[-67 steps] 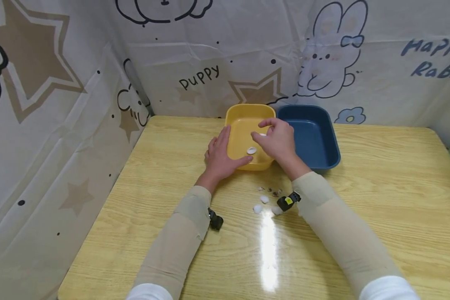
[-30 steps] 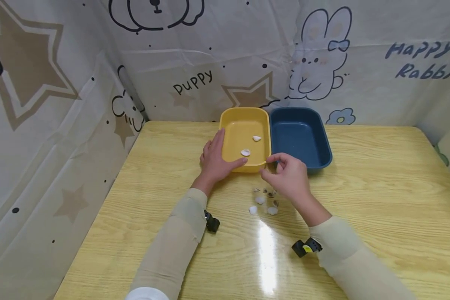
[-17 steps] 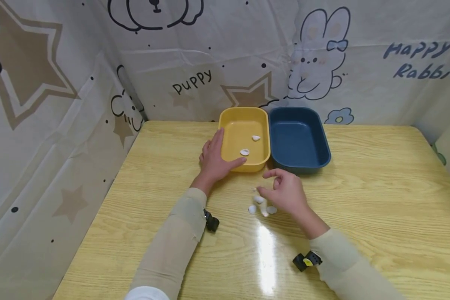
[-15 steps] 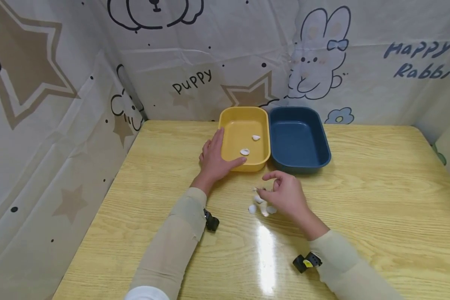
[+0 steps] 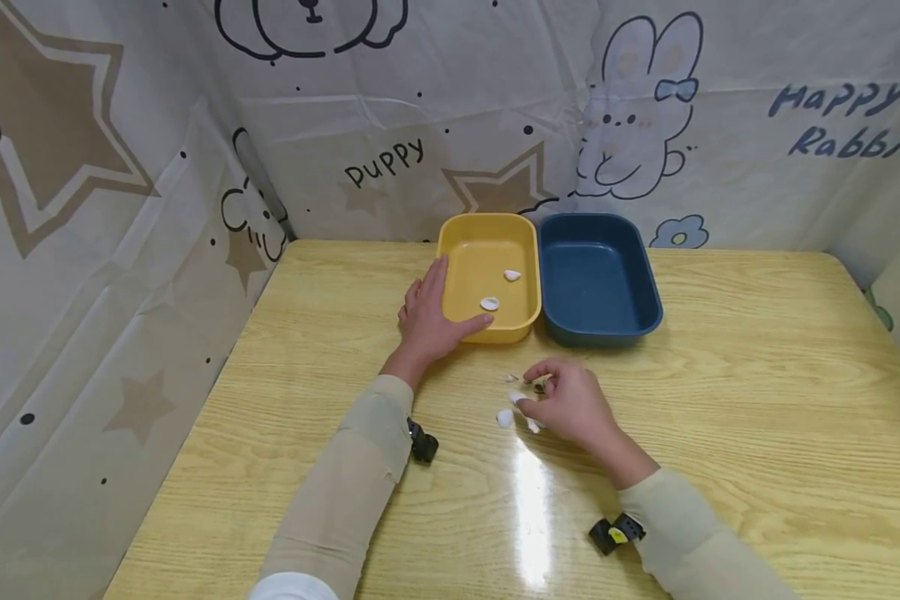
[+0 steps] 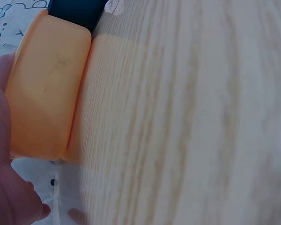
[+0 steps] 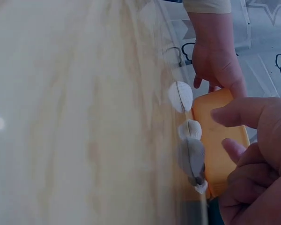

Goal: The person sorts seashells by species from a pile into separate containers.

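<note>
My left hand (image 5: 429, 321) rests against the left side of the yellow tray (image 5: 527, 329), fingers spread and thumb over its front rim. Inside the tray lie two white seashells, one farther back (image 5: 512, 275) and one nearer the front (image 5: 490, 304). Over a small group of shells on the table, my right hand (image 5: 573, 404) holds its thumb and index finger apart. A white shell (image 5: 517, 398) is right by the thumb tip, and another white shell (image 5: 505, 418) lies left of it. Small dark shells (image 5: 539, 387) show near the index finger. The hand partly hides the group.
A blue tray (image 5: 600, 279) stands directly right of the yellow one, both at the table's back edge. Behind them hangs a printed cloth (image 5: 495, 100). The wooden table (image 5: 757, 400) extends to both sides and toward me.
My right hand has let go of a white shell in the yellow tray, then come back and down toward me over the shells on the table. My left hand stays on the tray.
</note>
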`<action>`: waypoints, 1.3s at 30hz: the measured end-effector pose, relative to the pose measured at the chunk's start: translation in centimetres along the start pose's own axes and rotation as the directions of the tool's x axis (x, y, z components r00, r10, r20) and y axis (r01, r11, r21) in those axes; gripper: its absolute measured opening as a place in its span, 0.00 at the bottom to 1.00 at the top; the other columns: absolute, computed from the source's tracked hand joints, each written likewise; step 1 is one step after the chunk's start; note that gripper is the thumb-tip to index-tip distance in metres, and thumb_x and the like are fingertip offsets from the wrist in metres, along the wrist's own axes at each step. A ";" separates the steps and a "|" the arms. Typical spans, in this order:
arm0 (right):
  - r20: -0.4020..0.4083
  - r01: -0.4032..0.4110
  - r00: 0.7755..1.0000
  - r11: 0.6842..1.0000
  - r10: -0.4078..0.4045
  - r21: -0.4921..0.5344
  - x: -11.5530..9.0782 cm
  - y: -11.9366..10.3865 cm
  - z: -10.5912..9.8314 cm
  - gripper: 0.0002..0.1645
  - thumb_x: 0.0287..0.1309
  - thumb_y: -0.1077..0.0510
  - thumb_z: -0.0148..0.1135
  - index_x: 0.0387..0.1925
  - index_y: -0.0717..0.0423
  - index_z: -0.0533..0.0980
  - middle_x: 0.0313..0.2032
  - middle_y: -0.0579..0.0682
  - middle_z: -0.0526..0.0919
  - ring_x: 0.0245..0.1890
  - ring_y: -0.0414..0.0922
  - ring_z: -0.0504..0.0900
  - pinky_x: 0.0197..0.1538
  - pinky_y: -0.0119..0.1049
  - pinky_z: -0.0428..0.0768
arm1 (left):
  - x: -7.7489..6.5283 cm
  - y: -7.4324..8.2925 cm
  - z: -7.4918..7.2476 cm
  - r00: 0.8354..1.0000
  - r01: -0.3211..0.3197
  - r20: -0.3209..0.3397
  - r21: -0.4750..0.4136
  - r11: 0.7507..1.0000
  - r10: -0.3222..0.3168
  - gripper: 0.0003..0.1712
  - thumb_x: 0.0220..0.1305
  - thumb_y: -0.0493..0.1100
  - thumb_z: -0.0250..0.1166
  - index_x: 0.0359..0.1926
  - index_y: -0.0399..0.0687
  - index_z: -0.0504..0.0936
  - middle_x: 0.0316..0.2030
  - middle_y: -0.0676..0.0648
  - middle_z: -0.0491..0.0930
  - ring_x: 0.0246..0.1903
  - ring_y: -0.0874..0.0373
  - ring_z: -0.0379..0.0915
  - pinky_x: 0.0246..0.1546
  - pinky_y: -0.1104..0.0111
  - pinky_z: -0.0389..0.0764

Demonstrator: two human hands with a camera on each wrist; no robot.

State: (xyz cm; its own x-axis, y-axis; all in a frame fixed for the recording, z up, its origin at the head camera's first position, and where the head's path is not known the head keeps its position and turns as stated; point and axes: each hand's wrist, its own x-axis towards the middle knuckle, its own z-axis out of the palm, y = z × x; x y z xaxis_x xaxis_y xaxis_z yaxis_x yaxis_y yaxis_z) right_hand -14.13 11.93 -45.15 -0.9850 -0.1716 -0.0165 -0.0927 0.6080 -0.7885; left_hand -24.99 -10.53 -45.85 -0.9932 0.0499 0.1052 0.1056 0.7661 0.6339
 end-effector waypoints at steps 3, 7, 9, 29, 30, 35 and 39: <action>0.020 -0.005 1.000 1.000 0.005 -0.020 0.0 0.3 0.2 0.17 0.46 0.58 0.76 0.39 0.59 0.82 0.14 0.45 0.70 0.14 0.41 0.67 0.19 0.34 0.64 | 0.0 0.0 0.0 1.000 0.000 0.000 0.000 1.000 0.000 0.71 0.43 0.80 0.68 0.80 0.73 0.36 0.78 0.62 0.39 0.74 0.45 0.36 0.67 0.43 0.45; 0.047 -0.012 0.999 0.999 0.014 -0.047 0.1 0.6 0.4 0.16 0.46 0.58 0.75 0.38 0.59 0.82 0.15 0.45 0.72 0.15 0.41 0.69 0.20 0.35 0.66 | 0.0 -0.1 0.1 1.000 -0.003 -0.002 0.000 1.000 0.003 0.71 0.43 0.81 0.67 0.80 0.73 0.36 0.78 0.61 0.39 0.74 0.44 0.37 0.67 0.43 0.45; 0.054 -0.013 0.998 0.998 0.017 -0.060 0.1 0.8 0.6 0.15 0.45 0.57 0.75 0.37 0.58 0.82 0.16 0.45 0.72 0.16 0.41 0.69 0.20 0.35 0.67 | 0.0 -0.1 0.1 1.000 -0.004 -0.005 0.003 1.000 0.004 0.71 0.43 0.81 0.67 0.80 0.73 0.36 0.78 0.61 0.40 0.74 0.44 0.37 0.67 0.43 0.45; 0.045 -0.015 0.999 0.992 0.021 -0.127 0.3 1.1 1.1 0.10 0.47 0.53 0.74 0.31 0.52 0.82 0.16 0.44 0.72 0.18 0.41 0.69 0.24 0.38 0.68 | -0.1 0.0 0.0 1.000 -0.006 -0.007 0.010 1.000 0.006 0.71 0.43 0.80 0.68 0.80 0.72 0.36 0.78 0.61 0.40 0.74 0.46 0.38 0.66 0.44 0.47; 0.047 -0.018 0.999 0.992 0.024 -0.124 0.3 1.1 1.1 0.11 0.48 0.53 0.74 0.31 0.53 0.82 0.16 0.44 0.72 0.17 0.41 0.69 0.24 0.38 0.68 | -0.1 0.0 0.0 1.000 -0.006 -0.007 0.009 1.000 0.006 0.71 0.43 0.80 0.68 0.80 0.72 0.36 0.78 0.61 0.40 0.74 0.46 0.38 0.66 0.44 0.47; 0.054 -0.030 0.998 0.995 0.036 -0.097 0.3 0.7 0.8 0.11 0.50 0.54 0.74 0.33 0.55 0.82 0.15 0.45 0.73 0.15 0.41 0.70 0.21 0.37 0.68 | -0.1 0.1 -0.1 1.000 -0.009 -0.005 0.005 1.000 0.009 0.71 0.43 0.80 0.68 0.80 0.71 0.37 0.78 0.60 0.41 0.74 0.45 0.39 0.66 0.45 0.47; 0.052 -0.029 0.998 0.995 0.034 -0.092 0.4 0.3 0.5 0.11 0.50 0.55 0.74 0.34 0.55 0.83 0.14 0.45 0.73 0.14 0.41 0.71 0.21 0.37 0.69 | -0.1 0.1 -0.1 1.000 -0.011 -0.003 0.001 1.000 0.011 0.71 0.44 0.80 0.68 0.80 0.71 0.37 0.78 0.60 0.41 0.74 0.46 0.38 0.66 0.45 0.47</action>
State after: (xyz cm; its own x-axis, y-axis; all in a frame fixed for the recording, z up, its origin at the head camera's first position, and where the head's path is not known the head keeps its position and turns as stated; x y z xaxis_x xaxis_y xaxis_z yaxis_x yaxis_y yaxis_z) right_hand -14.50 11.71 -45.70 -0.9787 -0.1910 -0.0753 -0.0771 0.6818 -0.7275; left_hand -24.90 -10.51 -45.73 -0.9918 0.0563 0.1146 0.1165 0.7664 0.6318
